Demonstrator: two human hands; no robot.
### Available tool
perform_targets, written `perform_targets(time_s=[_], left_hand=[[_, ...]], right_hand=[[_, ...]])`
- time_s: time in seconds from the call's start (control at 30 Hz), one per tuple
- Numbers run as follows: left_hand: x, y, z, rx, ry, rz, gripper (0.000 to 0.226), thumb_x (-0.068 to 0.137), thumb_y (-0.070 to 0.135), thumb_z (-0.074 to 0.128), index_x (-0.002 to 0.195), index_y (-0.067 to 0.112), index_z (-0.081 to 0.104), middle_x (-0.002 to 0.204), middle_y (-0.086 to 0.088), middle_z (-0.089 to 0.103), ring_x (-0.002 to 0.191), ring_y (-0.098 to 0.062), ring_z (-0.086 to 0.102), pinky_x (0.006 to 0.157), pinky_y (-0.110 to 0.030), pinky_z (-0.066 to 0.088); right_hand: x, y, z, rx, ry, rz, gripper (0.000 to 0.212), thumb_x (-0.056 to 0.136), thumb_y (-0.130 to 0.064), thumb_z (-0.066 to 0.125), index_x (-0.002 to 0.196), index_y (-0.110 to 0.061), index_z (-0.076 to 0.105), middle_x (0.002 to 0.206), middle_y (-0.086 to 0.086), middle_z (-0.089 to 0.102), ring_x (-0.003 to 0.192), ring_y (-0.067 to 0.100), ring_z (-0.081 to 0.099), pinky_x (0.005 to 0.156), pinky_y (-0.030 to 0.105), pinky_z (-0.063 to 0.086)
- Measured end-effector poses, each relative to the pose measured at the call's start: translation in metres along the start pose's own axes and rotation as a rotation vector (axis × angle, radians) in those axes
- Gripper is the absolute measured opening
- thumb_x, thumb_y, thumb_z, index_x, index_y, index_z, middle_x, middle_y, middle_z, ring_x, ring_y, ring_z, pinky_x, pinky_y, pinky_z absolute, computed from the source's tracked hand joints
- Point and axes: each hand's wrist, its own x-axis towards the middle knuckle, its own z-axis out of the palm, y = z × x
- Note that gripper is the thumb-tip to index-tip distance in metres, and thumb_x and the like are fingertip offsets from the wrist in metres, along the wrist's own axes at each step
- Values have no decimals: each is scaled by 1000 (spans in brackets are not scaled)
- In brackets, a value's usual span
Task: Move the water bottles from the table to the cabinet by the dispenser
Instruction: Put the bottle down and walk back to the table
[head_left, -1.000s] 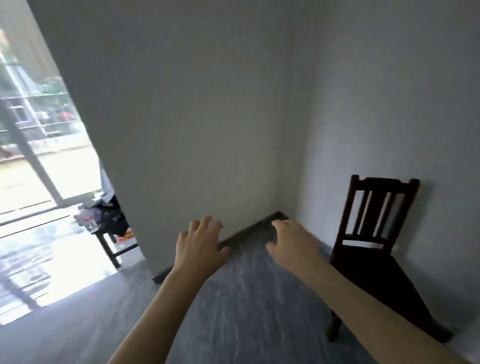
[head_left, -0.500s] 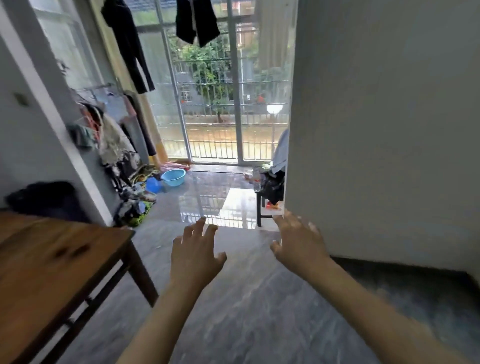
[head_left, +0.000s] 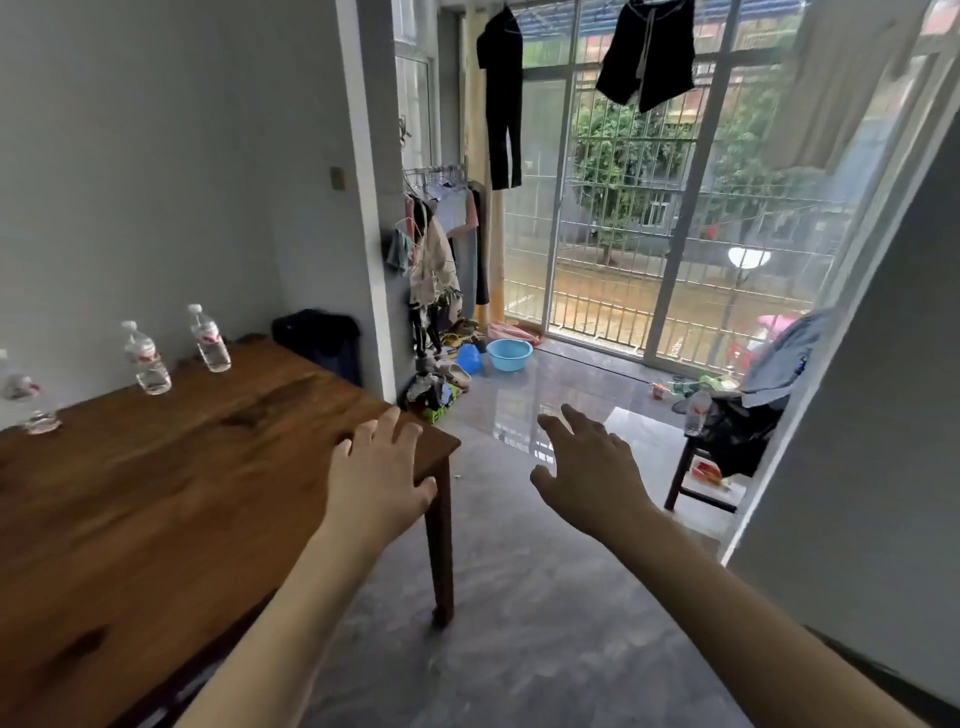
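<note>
Three clear water bottles stand upright along the far wall edge of a brown wooden table (head_left: 156, 493): one (head_left: 209, 339) furthest right, one (head_left: 146, 358) in the middle, and one (head_left: 23, 395) blurred at the left frame edge. My left hand (head_left: 376, 475) hovers open over the table's near right corner, fingers spread, holding nothing. My right hand (head_left: 589, 473) is open over the floor to the right of the table, also empty. Both hands are well short of the bottles. No cabinet or dispenser is in view.
A dark bag (head_left: 322, 338) sits behind the table's far end. Beyond are a cluttered clothes rack (head_left: 436, 260), a blue basin (head_left: 509, 355) and sliding glass doors. A dark stool (head_left: 727, 441) piled with clothes and another bottle (head_left: 696, 413) stands right, beside a white wall (head_left: 857, 415).
The view has swung left, from a corner with a dark chair to the balcony doors and now the table with the bottles. Both hands stay open and empty in front.
</note>
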Motion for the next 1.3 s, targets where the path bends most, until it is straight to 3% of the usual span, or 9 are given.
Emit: perform_targets(time_s=[0.2, 0.4, 0.63, 0.97, 1.3], left_hand=[[8, -57, -7, 15, 27, -92, 68, 95, 53, 57, 153, 30, 32, 169, -3, 16, 154, -25, 20, 121, -46, 25], [37, -70, 2, 51, -1, -111, 67, 95, 53, 56, 153, 30, 32, 169, -3, 15, 154, -25, 20, 121, -46, 24], [113, -31, 23, 70, 17, -84, 67, 94, 53, 57, 153, 30, 33, 169, -3, 17, 154, -25, 21, 121, -46, 25], [249, 75, 50, 49, -18, 27, 68, 94, 48, 58, 153, 26, 33, 167, -3, 17, 151, -27, 23, 118, -49, 30], [363, 126, 95, 70, -99, 80, 69, 94, 51, 57, 152, 24, 33, 165, -5, 23, 145, -28, 33, 114, -48, 34]], right_hand=[[44, -65, 24, 13, -46, -115, 62, 92, -41, 51, 150, -26, 34, 162, 6, 25, 146, 29, 29, 117, 48, 25], [87, -76, 39, 51, -83, -135, 63, 90, -39, 53, 149, -26, 34, 162, 6, 27, 144, 30, 32, 115, 49, 28], [155, -24, 42, 70, -66, -110, 60, 93, -40, 52, 149, -26, 35, 160, 6, 30, 142, 30, 35, 113, 47, 34], [263, 91, 43, 84, -79, -73, 61, 93, -43, 53, 149, -26, 37, 160, 4, 33, 140, 28, 39, 110, 46, 38], [374, 156, 48, 101, -78, -50, 61, 93, -45, 54, 149, -26, 37, 160, 4, 32, 142, 28, 37, 110, 49, 38]])
